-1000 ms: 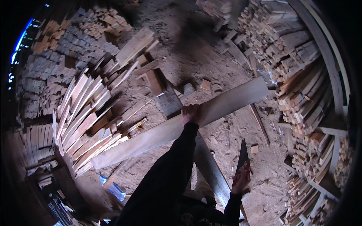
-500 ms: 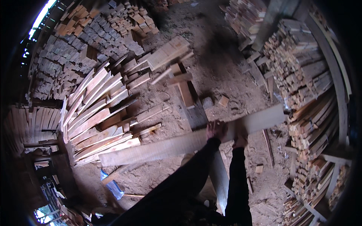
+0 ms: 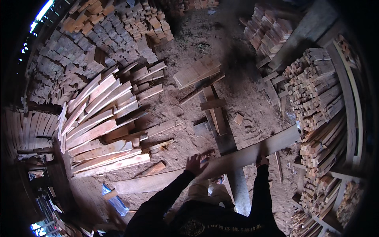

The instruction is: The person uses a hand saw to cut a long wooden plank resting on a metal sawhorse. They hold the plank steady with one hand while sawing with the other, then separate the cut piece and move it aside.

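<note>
A long pale wooden plank (image 3: 237, 160) slants across in front of me, its right end higher in the view than its left. It crosses over a long dark beam (image 3: 239, 183) that runs away from me. My left hand (image 3: 196, 164) is by the plank's far edge, left of the beam, fingers apart and palm down. My right hand (image 3: 262, 160) is closed at the plank's near edge, right of the beam, with its fingertips partly hidden. A short board (image 3: 213, 104) lies crosswise over a narrower piece (image 3: 218, 118) on the beam's far part.
Rough boards (image 3: 106, 130) fan out on the left. Stacked timber (image 3: 75, 51) rises at the far left, with cut sticks (image 3: 312, 91) piled on the right. Wide boards (image 3: 197, 71) lie ahead. A blue plastic sheet (image 3: 115, 200) and a small block (image 3: 238, 119) are on the dirt floor.
My hands have moved apart, the left going left and nearer me, the right slightly right. The plank has shifted nearer me, and the whole view has also moved.
</note>
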